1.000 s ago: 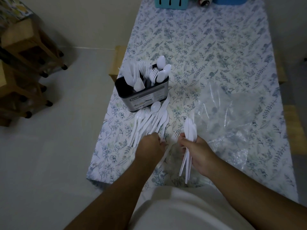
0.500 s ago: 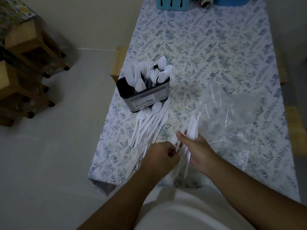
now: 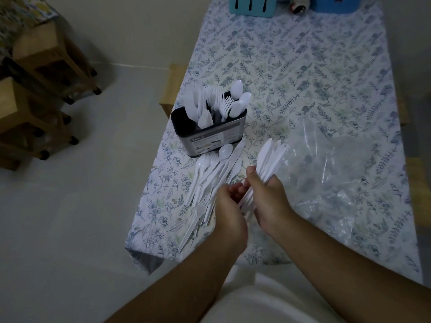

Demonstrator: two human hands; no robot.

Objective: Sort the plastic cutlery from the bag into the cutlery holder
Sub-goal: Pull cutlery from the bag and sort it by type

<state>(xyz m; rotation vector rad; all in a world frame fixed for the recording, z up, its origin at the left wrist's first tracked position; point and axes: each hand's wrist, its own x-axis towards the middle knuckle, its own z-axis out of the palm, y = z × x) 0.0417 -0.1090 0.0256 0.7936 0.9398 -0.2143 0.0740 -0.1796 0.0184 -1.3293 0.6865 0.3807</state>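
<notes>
Two hands over table edge: right hand (image 3: 270,201) grips a bundle of white plastic knives (image 3: 268,159), blades fanned upward; left hand (image 3: 229,210) curled beside it, fingers touching the handles. Loose cutlery pile (image 3: 210,180) lies below black cutlery holder (image 3: 207,136), already part-filled. Clear plastic bag (image 3: 338,173) at right on floral tablecloth (image 3: 303,66).

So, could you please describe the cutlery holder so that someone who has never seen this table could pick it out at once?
Start at the floral tablecloth and go to its left edge. There the cutlery holder stands upright just beyond the loose pile of cutlery. Unlike the blue containers at the far end, it is dark with a label on its front, and white knives, forks and spoons stick out of it.
</notes>
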